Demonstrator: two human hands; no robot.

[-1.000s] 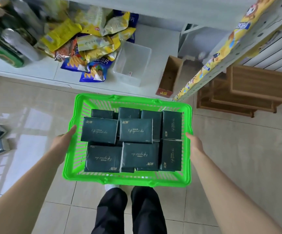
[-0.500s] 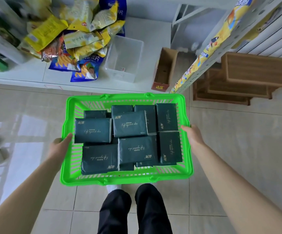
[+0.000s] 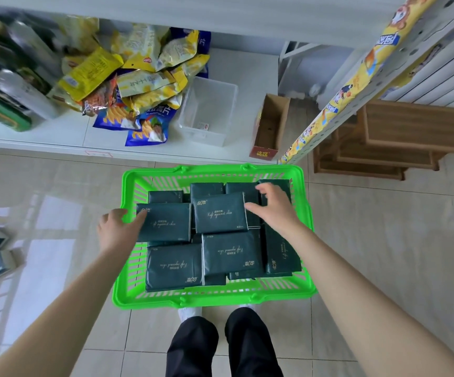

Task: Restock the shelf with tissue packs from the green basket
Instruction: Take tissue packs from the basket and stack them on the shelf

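The green basket (image 3: 215, 297) sits on the floor (image 3: 383, 240) just before the shelf (image 3: 250, 77), full of dark tissue packs (image 3: 174, 268). My left hand (image 3: 115, 231) touches the left edge of the upper-left pack (image 3: 163, 223) — whether its fingers have closed on it I cannot tell. My right hand (image 3: 276, 210) is spread over the far-right packs, holding nothing. The wrappers look slick and the packs overlap — lifting by one edge could drag neighbours askew or let the pack slip.
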